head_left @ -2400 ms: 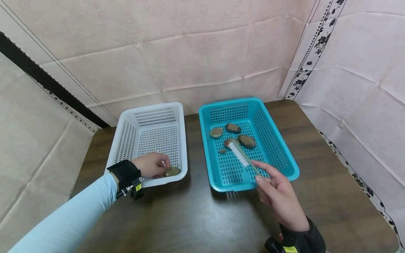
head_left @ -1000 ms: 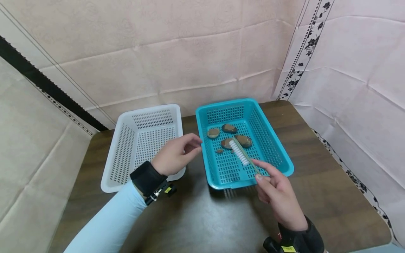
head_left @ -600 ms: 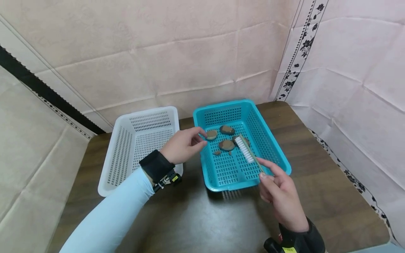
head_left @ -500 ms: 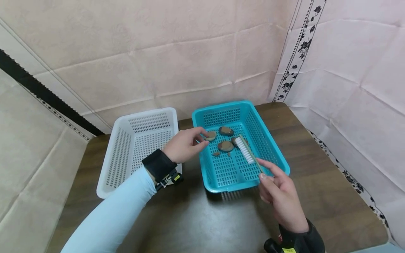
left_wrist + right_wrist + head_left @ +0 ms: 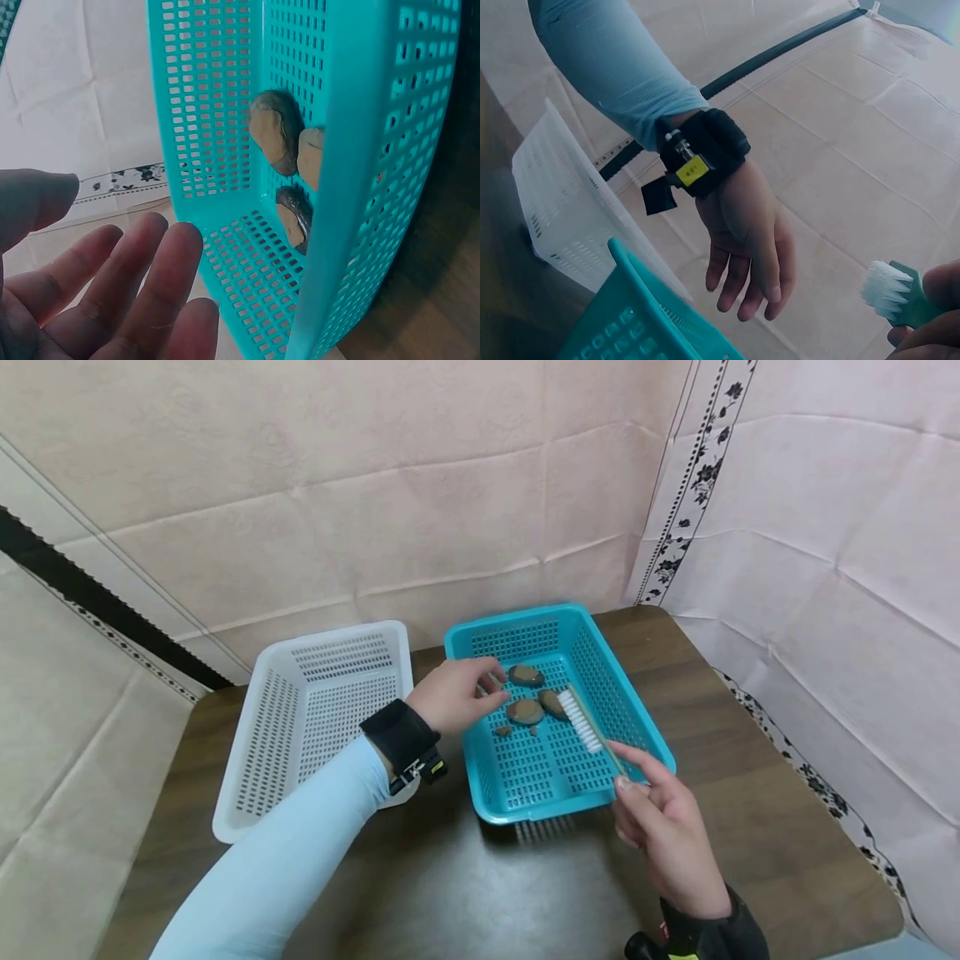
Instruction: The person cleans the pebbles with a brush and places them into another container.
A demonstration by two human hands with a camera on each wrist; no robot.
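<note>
Left grip [image 5: 459, 697] shifted to teal basket [image 5: 536, 781] (stones [image 5: 525, 712] inside, some perhaps hidden), relaxed, right grip [image 5: 663, 827] pinching brush [image 5: 582, 723]

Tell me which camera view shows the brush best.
The head view: there the brush shows from its tip down to where the right hand pinches it. The right wrist view shows its white bristles closer, but little of the rest. The left wrist view shows none of it.

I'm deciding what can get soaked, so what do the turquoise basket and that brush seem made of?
Turquoise basket: likely molded plastic, faintly glossy, given its regular holes and even color. Brush: white bristles look synthetic, matte and uniform; its evenly green back may be plastic, finish unclear.
</note>
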